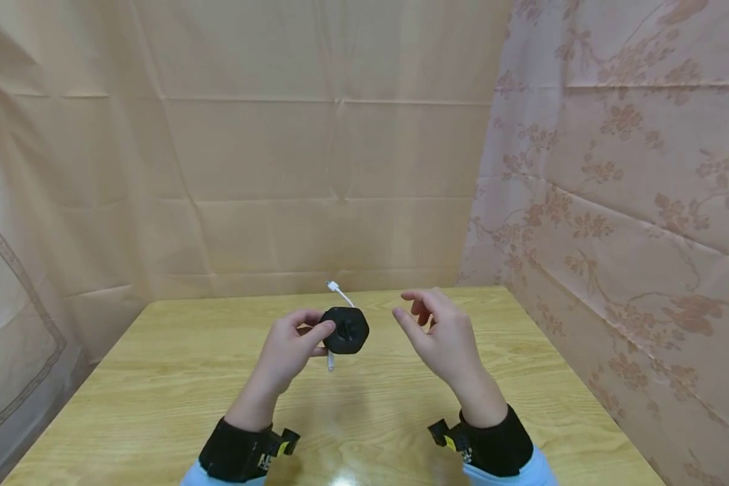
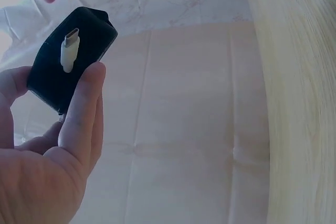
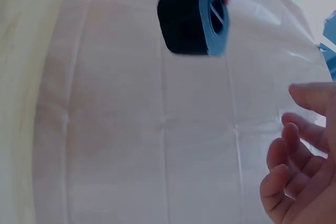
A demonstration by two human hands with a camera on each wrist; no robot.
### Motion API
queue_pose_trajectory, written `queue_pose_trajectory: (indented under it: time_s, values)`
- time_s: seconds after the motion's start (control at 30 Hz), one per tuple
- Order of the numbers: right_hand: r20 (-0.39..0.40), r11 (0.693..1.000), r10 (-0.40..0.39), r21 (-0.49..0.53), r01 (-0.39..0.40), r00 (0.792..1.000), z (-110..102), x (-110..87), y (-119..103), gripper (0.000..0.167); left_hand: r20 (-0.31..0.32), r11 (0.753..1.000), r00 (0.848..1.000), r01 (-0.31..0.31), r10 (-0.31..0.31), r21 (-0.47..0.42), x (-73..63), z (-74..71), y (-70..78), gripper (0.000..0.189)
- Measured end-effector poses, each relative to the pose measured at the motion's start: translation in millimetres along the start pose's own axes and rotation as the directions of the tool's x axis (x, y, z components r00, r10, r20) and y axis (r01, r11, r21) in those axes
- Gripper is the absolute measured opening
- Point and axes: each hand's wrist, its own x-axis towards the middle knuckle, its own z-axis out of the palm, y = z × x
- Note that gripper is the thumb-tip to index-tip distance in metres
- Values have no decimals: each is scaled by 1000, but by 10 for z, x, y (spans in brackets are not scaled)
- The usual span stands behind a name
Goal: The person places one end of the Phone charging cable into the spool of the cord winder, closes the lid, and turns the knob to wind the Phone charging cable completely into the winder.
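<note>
My left hand [image 1: 287, 347] pinches a black hexagonal cable winder [image 1: 351, 331] above the table, thumb on its face and fingers behind. A white cable [image 1: 343, 293] sticks out at the top with a plug on its end, and a second white plug [image 1: 331, 362] pokes out below. In the left wrist view, a USB-C plug [image 2: 70, 51] shows on the winder's edge. To the right, apart from the winder, my right hand [image 1: 446, 334] hovers with loosely bent fingers and holds nothing. The right wrist view shows the winder [image 3: 184, 17] side-on, with an opening in its face.
Under both hands lies a wood-grain table [image 1: 158, 405]. A beige cloth [image 1: 249, 148] hangs behind it, and a pink floral cloth [image 1: 632, 202] hangs along the right side. Black bands with small cameras [image 1: 498, 439] sit on both wrists, over light-blue sleeves.
</note>
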Motion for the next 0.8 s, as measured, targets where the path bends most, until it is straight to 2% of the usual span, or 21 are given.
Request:
queue_pose_trajectory:
  time_s: [0.13, 0.33, 0.57, 0.8]
  values:
    - [10, 995, -78, -67, 79, 997, -80, 18, 25, 26, 26, 997, 998, 61, -59, -56, 19, 4, -11, 22]
    - [37, 971, -227, -73, 229, 973, -91, 39, 50, 31, 79, 993, 992, 102, -98, -56, 36, 21, -29, 23]
    - [105, 955, -281, -66, 288, 954, -35, 32, 52, 28, 95, 995, 992, 88, -84, -35, 38, 28, -56, 22]
    - [176, 938, -323, -72, 340, 930, 96, -1, 44, 30, 120, 998, 992, 35, -41, 52, 33, 55, -70, 23]
